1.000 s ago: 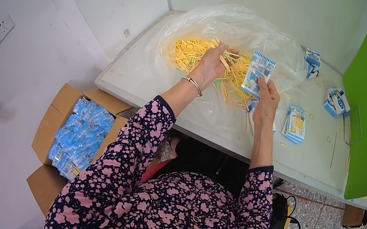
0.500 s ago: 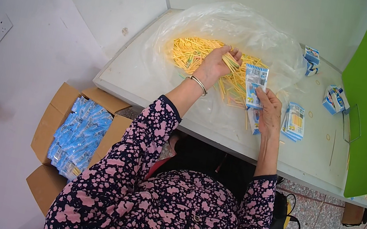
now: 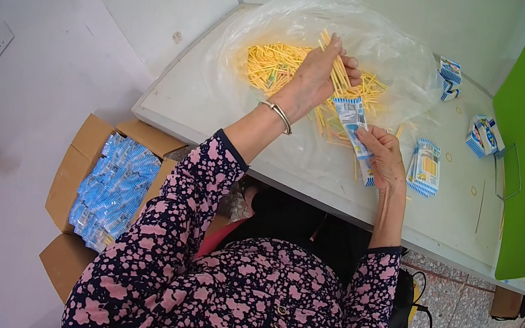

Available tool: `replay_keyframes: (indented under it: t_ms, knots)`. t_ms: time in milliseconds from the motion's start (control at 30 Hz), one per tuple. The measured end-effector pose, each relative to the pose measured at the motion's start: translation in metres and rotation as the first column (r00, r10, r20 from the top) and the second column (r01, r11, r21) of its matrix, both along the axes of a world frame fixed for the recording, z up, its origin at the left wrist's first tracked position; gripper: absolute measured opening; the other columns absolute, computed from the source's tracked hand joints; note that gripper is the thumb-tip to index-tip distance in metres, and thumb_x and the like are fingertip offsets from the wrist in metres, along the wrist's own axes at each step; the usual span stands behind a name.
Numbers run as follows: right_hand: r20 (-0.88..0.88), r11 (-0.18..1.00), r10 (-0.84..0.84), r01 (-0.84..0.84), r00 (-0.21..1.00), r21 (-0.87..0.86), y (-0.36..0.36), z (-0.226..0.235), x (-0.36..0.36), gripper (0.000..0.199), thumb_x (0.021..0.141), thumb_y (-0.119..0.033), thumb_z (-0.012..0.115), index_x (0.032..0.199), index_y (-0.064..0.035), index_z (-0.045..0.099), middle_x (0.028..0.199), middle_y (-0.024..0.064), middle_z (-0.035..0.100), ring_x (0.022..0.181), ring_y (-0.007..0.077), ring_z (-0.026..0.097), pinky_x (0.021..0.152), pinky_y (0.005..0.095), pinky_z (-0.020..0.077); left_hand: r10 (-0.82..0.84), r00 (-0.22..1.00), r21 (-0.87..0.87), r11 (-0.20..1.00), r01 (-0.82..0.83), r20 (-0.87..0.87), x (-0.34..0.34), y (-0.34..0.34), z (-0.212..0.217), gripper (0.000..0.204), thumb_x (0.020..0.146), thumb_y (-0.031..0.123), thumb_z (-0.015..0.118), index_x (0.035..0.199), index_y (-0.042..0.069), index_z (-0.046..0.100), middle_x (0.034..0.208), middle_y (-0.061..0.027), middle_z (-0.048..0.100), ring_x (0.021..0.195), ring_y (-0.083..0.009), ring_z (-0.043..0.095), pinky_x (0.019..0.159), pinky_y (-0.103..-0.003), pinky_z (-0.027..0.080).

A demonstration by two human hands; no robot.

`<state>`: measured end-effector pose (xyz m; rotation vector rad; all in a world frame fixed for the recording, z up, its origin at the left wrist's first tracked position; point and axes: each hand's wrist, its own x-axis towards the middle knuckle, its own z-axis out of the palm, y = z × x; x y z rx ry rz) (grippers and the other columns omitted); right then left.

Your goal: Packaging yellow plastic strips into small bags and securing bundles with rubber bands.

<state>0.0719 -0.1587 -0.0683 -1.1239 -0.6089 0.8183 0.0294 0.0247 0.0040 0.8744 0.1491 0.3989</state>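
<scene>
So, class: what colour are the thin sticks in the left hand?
Yellow sticks, gripped in the left hand; head view.

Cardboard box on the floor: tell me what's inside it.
The cardboard box holds a heap of small blue-and-white sachets, filling it to the flaps. Anything beneath the top layer is covered, and the person's sleeve hides its right edge.

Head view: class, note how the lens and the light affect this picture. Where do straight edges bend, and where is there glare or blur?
Head view: the grey table edge bows toward the rim, black corners frame the picture, light shines off the clear plastic sheet, and the bundle of yellow sticks in the left hand looks slightly soft.
</scene>
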Motion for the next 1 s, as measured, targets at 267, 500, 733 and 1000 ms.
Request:
replay_keyframes:
  t_ms: [267,500,733,1000]
  knots:
    - [-0.028,0.999,-0.033,0.033,0.999,-0.018,-0.004,-0.003,-0.001,0.014,0.082,-0.015,0.063,0.086,-0.0011,0.063,0.073,-0.0014,0.061,0.062,0.0023,0.050,0.055,0.0159,0.0367,0.016,1.000,0.219,0.976,-0.016,0.003,-0.009,-0.017,-0.004,0.034,0.095,0.035,0.038,0.082,0.005,0.043,0.075,-0.0095,0.055,0.065,-0.0209,0.060,0.062,-0.035,0.054]
    - [-0.020,0.999,-0.030,0.030,0.999,-0.023,-0.006,-0.001,-0.005,0.016,0.082,-0.016,0.064,0.088,-0.0010,0.063,0.075,-0.0017,0.061,0.063,0.0021,0.051,0.056,0.0157,0.0372,0.005,1.000,0.456,0.890,0.005,-0.020,-0.017,-0.026,-0.007,0.039,0.094,0.039,0.039,0.085,0.003,0.051,0.081,-0.0099,0.059,0.082,-0.0224,0.063,0.072,-0.033,0.053]
    - [-0.033,0.999,-0.040,0.040,0.999,0.012,-0.006,-0.004,-0.006,0.017,0.082,-0.016,0.064,0.090,-0.0004,0.063,0.078,-0.0006,0.062,0.067,0.0027,0.053,0.058,0.0156,0.0389,-0.047,0.999,0.474,0.879,0.051,-0.019,-0.022,-0.034,-0.013,0.040,0.095,0.037,0.038,0.088,0.001,0.053,0.089,-0.0123,0.061,0.088,-0.0227,0.062,0.074,-0.032,0.051]
    - [-0.008,0.995,-0.091,0.091,0.996,0.045,-0.005,-0.004,-0.007,0.025,0.082,-0.019,0.064,0.096,0.0017,0.064,0.077,-0.0001,0.063,0.063,0.0022,0.052,0.057,0.0151,0.0391,-0.157,0.986,0.626,0.764,0.158,-0.056,-0.025,-0.030,-0.020,0.037,0.094,0.033,0.042,0.098,0.000,0.057,0.099,-0.0138,0.062,0.098,-0.0181,0.057,0.085,-0.030,0.046]
